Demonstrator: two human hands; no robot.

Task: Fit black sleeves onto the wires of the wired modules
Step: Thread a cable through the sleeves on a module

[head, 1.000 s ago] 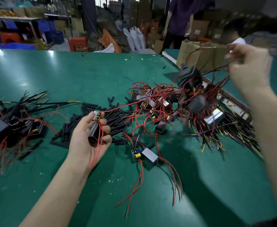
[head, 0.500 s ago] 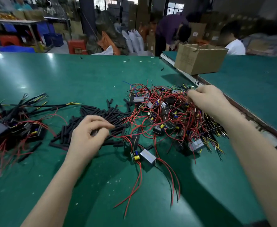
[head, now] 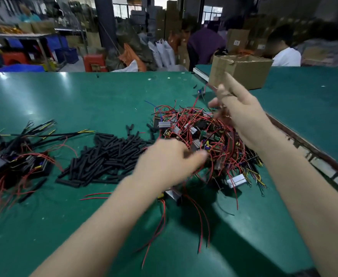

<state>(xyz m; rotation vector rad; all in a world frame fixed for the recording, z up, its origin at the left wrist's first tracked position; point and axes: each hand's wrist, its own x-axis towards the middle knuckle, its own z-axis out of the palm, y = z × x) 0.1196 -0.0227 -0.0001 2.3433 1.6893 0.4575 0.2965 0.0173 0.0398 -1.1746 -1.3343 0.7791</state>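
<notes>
A heap of short black sleeves [head: 108,154] lies mid-table. To its right is a tangle of wired modules [head: 192,126] with red wires. My left hand [head: 170,158], blurred by motion, reaches across onto the near edge of that tangle; its grip is not readable. Raised over the tangle's far right side, my right hand [head: 238,114] has its forefinger straight and appears to pinch thin red wires that rise from the tangle. One silver module [head: 173,193] lies under my left wrist, another [head: 236,180] at the tangle's near right.
A pile of sleeved modules [head: 14,156] with long black leads sits at the left edge. A cardboard box [head: 242,70] stands beyond the tangle. A metal rail [head: 303,140] runs along the table's right side. Two people are at the back.
My left hand left the sleeve heap and swung right onto the tangle. My right hand, which had dropped onto the tangle from high up, rose again with wires.
</notes>
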